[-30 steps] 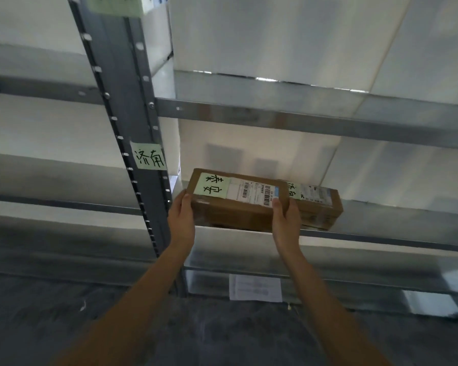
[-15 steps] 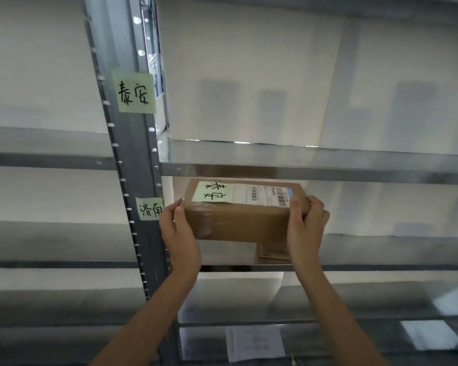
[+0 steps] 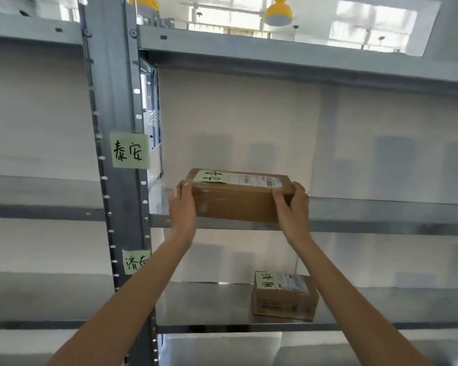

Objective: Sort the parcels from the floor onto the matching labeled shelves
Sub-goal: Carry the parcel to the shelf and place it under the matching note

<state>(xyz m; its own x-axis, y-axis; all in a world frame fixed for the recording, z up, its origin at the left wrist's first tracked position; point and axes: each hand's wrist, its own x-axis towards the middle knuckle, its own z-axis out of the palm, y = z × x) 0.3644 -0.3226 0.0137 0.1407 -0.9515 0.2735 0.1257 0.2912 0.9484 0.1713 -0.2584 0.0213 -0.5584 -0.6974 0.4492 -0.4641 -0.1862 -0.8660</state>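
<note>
A brown cardboard parcel (image 3: 236, 202) with a green handwritten note and a white shipping label on top is at the front edge of a metal shelf (image 3: 381, 223). My left hand (image 3: 181, 204) grips its left end and my right hand (image 3: 292, 207) grips its right end. A green note (image 3: 129, 151) on the grey upright beside this shelf carries the same two characters as the parcel's note. One shelf lower stands a second, smaller brown parcel (image 3: 284, 297) with its own green note, and a second green note (image 3: 135, 261) on the upright is partly hidden by my left forearm.
The grey steel upright (image 3: 117, 180) stands just left of my left hand. Another shelf (image 3: 302, 54) runs above, with yellow lamps beyond it. The shelf holding the smaller parcel (image 3: 209, 305) lies below.
Both hands have lifted the parcel from the lower shelf level up to the shelf above. The view has tilted upward, and the smaller parcel now shows below.
</note>
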